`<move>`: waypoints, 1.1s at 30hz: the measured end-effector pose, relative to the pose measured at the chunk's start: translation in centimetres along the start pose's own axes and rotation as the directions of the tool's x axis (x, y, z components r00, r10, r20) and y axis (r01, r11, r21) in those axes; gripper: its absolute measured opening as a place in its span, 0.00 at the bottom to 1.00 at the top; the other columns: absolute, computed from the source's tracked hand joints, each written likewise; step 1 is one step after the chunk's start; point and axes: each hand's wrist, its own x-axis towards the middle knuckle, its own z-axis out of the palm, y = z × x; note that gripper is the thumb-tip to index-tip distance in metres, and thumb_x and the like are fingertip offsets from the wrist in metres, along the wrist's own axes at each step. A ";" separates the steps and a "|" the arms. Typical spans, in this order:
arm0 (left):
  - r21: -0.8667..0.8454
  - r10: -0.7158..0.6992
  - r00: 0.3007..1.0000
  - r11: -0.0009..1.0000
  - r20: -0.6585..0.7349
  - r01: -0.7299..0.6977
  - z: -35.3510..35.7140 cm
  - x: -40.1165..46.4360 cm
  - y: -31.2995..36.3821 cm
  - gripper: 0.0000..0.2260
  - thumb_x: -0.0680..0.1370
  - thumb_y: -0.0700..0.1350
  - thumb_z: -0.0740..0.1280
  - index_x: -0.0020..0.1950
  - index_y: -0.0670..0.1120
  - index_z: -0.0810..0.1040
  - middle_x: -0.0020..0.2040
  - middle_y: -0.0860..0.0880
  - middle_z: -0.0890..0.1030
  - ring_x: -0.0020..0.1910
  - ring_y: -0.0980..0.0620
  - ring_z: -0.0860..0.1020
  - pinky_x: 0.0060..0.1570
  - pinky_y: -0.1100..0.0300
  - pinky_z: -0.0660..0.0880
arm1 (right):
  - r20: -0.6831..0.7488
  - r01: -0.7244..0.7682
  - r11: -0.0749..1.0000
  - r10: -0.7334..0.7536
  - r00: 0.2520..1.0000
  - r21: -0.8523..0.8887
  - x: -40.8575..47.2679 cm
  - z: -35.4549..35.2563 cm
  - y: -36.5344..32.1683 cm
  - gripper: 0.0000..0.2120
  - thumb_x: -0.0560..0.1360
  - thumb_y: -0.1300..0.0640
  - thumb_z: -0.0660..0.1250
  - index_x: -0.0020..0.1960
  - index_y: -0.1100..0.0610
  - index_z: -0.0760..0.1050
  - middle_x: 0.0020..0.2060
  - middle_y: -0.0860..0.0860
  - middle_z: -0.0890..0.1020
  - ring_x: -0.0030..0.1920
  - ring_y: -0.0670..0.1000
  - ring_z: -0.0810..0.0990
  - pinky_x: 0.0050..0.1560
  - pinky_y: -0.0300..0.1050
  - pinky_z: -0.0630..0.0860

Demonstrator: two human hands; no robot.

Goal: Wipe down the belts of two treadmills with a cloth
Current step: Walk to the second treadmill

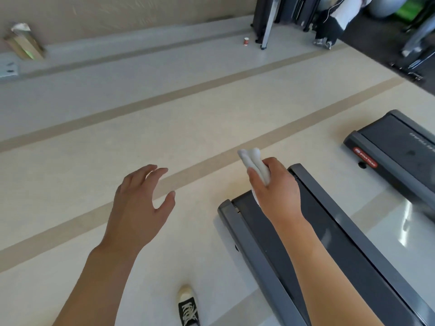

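My right hand (275, 187) grips a bunched white cloth (255, 163), held in the air above the rear end of the nearer treadmill. That treadmill's dark belt (329, 245) runs from centre right toward the bottom right between grey side rails (256, 255). A second treadmill (395, 147) with a red logo badge lies further right, its belt partly cut off by the frame edge. My left hand (141, 203) hovers over the pale floor to the left, fingers spread and relaxed, holding nothing.
My black-and-white sneaker (188, 307) stands on the floor left of the nearer treadmill. A small cup (246, 41) sits near the far wall beside dark gym equipment (266, 17). Another person's legs (327, 31) show at the top right.
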 end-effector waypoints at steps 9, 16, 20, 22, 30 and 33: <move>-0.043 0.039 0.999 0.998 -0.037 -0.040 -5.2 9.7 -3.9 0.22 0.80 0.52 0.70 0.73 0.54 0.75 0.73 0.54 0.73 0.73 0.48 0.68 0.70 0.42 0.71 | -0.055 0.051 0.998 -0.052 0.997 -0.025 5.0 3.3 -9.1 0.11 0.82 0.42 0.62 0.51 0.49 0.71 0.40 0.44 0.76 0.37 0.44 0.76 0.34 0.43 0.70; -0.058 0.080 0.997 0.995 0.004 -0.080 -5.6 15.2 -3.8 0.21 0.80 0.54 0.70 0.73 0.54 0.75 0.73 0.55 0.73 0.73 0.50 0.68 0.70 0.43 0.71 | -0.094 0.041 0.997 -0.047 0.994 -0.059 9.0 3.7 -10.1 0.09 0.82 0.42 0.63 0.50 0.48 0.70 0.39 0.42 0.75 0.35 0.43 0.75 0.32 0.42 0.68; -0.062 0.102 0.995 0.993 0.021 -0.100 -4.5 18.9 -3.9 0.21 0.80 0.54 0.69 0.73 0.54 0.75 0.73 0.56 0.73 0.73 0.51 0.67 0.70 0.45 0.71 | -0.134 0.037 0.996 -0.048 0.990 -0.081 12.0 4.8 -9.4 0.09 0.81 0.42 0.63 0.49 0.47 0.71 0.39 0.41 0.74 0.35 0.42 0.75 0.32 0.41 0.70; -0.059 0.112 0.993 0.992 0.037 -0.110 -3.6 21.0 -3.8 0.21 0.80 0.54 0.69 0.73 0.54 0.75 0.73 0.56 0.72 0.73 0.52 0.67 0.70 0.44 0.71 | -0.136 0.026 0.996 -0.038 0.990 -0.090 13.9 5.3 -8.8 0.09 0.81 0.42 0.63 0.46 0.46 0.70 0.38 0.41 0.73 0.34 0.42 0.73 0.32 0.41 0.66; -0.057 0.171 0.980 0.984 0.097 -0.166 -0.1 32.7 -1.6 0.21 0.81 0.53 0.67 0.74 0.54 0.73 0.73 0.57 0.72 0.74 0.53 0.66 0.71 0.47 0.71 | -0.137 -0.063 0.994 0.051 0.989 -0.088 24.0 6.4 -6.0 0.17 0.81 0.41 0.63 0.37 0.42 0.63 0.34 0.43 0.72 0.31 0.45 0.73 0.30 0.42 0.66; -0.062 0.192 0.978 0.980 0.086 -0.187 0.8 37.1 -0.6 0.21 0.81 0.53 0.67 0.74 0.54 0.74 0.74 0.57 0.71 0.74 0.54 0.65 0.71 0.50 0.70 | -0.154 -0.077 0.995 0.066 0.986 -0.069 28.2 6.5 -5.3 0.18 0.81 0.40 0.63 0.37 0.44 0.63 0.32 0.44 0.71 0.31 0.46 0.73 0.30 0.43 0.67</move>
